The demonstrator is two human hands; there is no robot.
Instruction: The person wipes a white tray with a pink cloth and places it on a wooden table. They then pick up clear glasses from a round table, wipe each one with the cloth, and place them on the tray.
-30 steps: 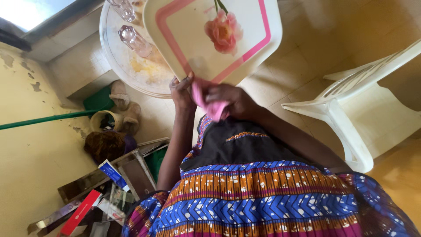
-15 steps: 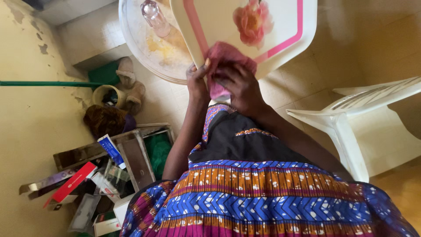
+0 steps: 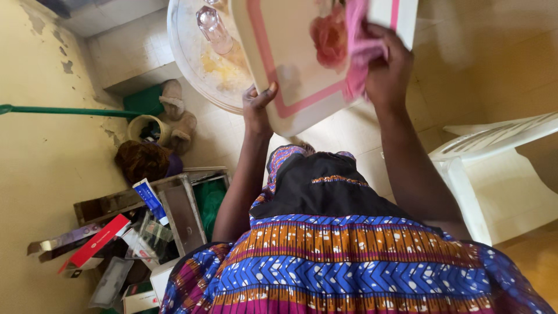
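Beneath us our patterned wrapper skirt [image 3: 349,261] fills the lower frame, and a white plastic chair [image 3: 494,174] stands on the tiled floor at our right. Ahead sits a round white table [image 3: 192,64], stained yellow, with an upturned clear glass [image 3: 214,29] lying on it. At our left a wooden crate [image 3: 174,209] is crowded with boxes against the yellow wall.

We hold a cream tray [image 3: 290,64] with a pink border and a rose print, raised in front of us and overlapping the table's edge. Our left arm reaches straight up from the lap; the left hand [image 3: 258,110] grips the tray's near edge, thumb on the face, the other fingers hidden behind the tray. Our right arm stretches higher and further out, the forearm nearly upright. The right hand [image 3: 386,70] presses a pink cloth [image 3: 357,49] flat against the tray's upper right part, just beside the rose, fingers curled together over the bunched fabric.
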